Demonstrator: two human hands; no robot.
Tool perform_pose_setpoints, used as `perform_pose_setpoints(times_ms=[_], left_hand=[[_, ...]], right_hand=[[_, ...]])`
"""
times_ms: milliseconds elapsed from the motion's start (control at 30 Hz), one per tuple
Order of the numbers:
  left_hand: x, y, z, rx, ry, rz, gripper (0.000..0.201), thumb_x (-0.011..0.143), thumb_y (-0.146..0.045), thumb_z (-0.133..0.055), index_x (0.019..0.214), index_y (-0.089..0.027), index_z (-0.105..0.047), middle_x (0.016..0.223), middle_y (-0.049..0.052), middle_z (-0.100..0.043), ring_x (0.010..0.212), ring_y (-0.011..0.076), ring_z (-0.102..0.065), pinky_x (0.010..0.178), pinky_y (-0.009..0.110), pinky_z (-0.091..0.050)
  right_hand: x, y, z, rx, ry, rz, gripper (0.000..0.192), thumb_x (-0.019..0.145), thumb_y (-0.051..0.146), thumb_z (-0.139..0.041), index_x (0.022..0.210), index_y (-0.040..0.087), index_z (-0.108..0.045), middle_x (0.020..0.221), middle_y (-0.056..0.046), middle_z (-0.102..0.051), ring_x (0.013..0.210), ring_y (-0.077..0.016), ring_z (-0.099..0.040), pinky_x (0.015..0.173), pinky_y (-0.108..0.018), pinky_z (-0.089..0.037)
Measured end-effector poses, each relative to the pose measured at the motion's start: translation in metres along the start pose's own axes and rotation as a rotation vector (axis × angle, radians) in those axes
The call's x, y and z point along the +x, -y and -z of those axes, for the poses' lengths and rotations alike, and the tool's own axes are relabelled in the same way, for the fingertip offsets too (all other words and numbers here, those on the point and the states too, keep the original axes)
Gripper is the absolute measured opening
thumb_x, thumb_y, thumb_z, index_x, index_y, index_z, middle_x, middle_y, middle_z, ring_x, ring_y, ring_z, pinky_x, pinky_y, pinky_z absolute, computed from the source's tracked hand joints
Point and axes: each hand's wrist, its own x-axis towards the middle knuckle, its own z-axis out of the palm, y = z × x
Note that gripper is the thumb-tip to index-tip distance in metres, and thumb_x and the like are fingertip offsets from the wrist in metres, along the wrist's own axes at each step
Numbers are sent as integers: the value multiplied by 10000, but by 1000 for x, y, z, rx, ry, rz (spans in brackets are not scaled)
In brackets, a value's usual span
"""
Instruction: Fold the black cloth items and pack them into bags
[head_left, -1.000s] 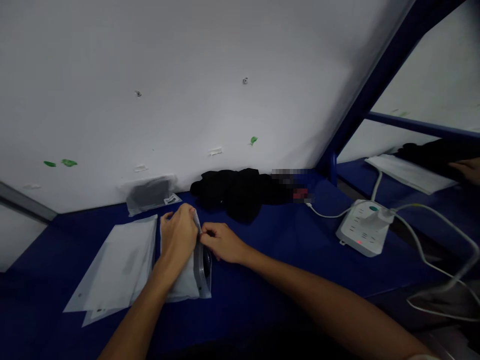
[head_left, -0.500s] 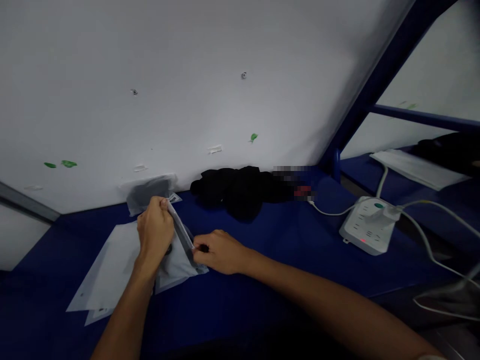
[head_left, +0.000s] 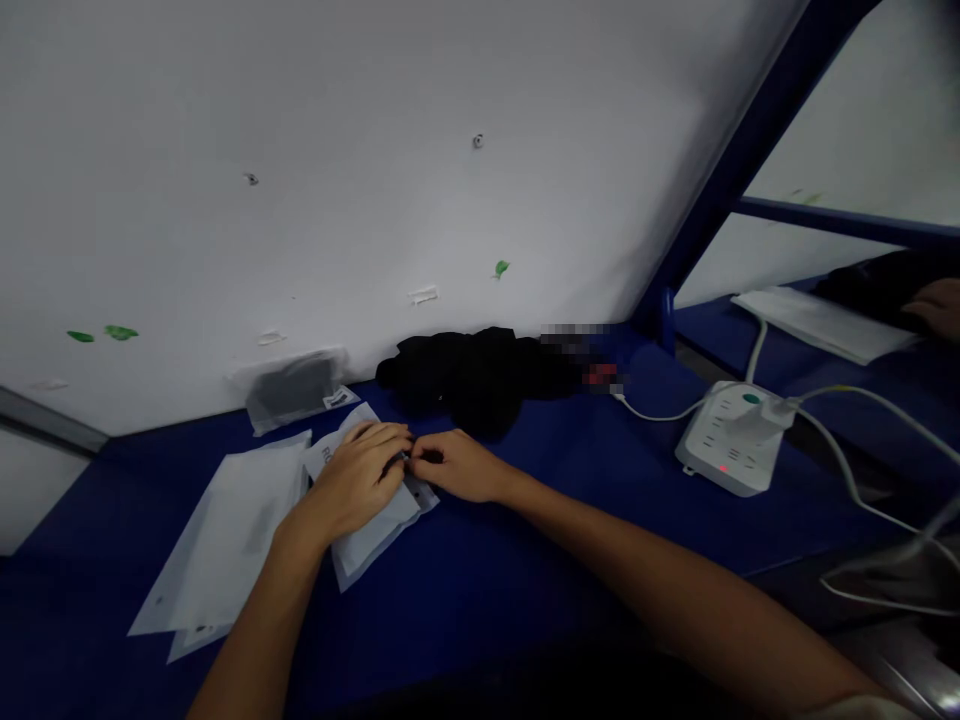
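Observation:
A frosted plastic bag [head_left: 375,550] with dark print on its upper left corner lies on the blue surface under my hands. My left hand [head_left: 360,480] rests across it, fingers bent over the top, thumb and forefinger closing on the bag near its right edge. Close beside it, my right hand [head_left: 457,465] pinches the same edge between thumb and forefinger. Both sets of fingertips nearly meet there and partly hide what they grip. Left of the bag lie overlapping frosted bags [head_left: 225,540], apart from my hands.
A clear bag with a dark item [head_left: 292,390] leans against the white wall. Black cloth [head_left: 472,380] is heaped along the wall. At right, a white power strip [head_left: 727,450] trails cables. A blue frame post [head_left: 697,210] and more bags [head_left: 825,322] stand beyond; another person's hand [head_left: 937,308] shows there.
The bag's raised folded edge has come down flat. My left hand has moved right and lower over the bag; my right hand has shifted slightly up and right. Another person's hand shows more at far right.

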Motion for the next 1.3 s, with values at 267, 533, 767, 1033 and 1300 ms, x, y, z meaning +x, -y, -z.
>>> perform_pose_setpoints(times_ms=[267, 533, 767, 1033, 1300], left_hand=[[1, 10, -9, 63, -17, 88, 202, 964, -181, -379, 918, -227, -571, 1035, 11, -664, 1047, 186, -604, 1164, 484, -233], [-3, 6, 3, -30, -104, 82, 241, 1018, -242, -323, 1083, -245, -555, 1169, 21, -652, 1184, 182, -550, 1145, 415, -312], [-6, 2, 16, -42, -52, 103, 114, 955, -270, -458, 1004, -261, -560, 1104, 7, -671, 1069, 206, -594, 1113, 419, -347], [-4, 9, 10, -98, -12, 123, 148, 955, -258, -410, 946, -254, -558, 974, 5, -667, 950, 203, -592, 1130, 436, -318], [-4, 4, 7, -156, 111, 182, 176, 949, -228, -412, 933, -261, -584, 1015, 6, -669, 1068, 225, -556, 950, 387, -424]], right_hand=[[-1, -4, -2, 212, 83, -71, 448, 794, 283, -736, 1158, 196, -490, 789, 25, -692, 668, -128, -587, 636, -234, -436], [4, -1, -3, 488, 99, -179, 298, 794, 437, -748, 769, 160, -640, 697, 15, -615, 644, -118, -594, 622, -229, -430], [2, -5, -16, 474, -40, -60, 184, 833, 275, -701, 752, 179, -565, 683, 47, -539, 630, -98, -485, 604, -218, -378], [-2, 0, -11, 222, -87, 31, 81, 877, 241, -646, 926, 191, -688, 786, 7, -664, 710, -124, -591, 664, -231, -441], [-1, -8, -1, 213, 266, -87, 207, 928, 260, -528, 973, 166, -707, 854, -11, -639, 433, -56, -549, 410, -183, -453]])
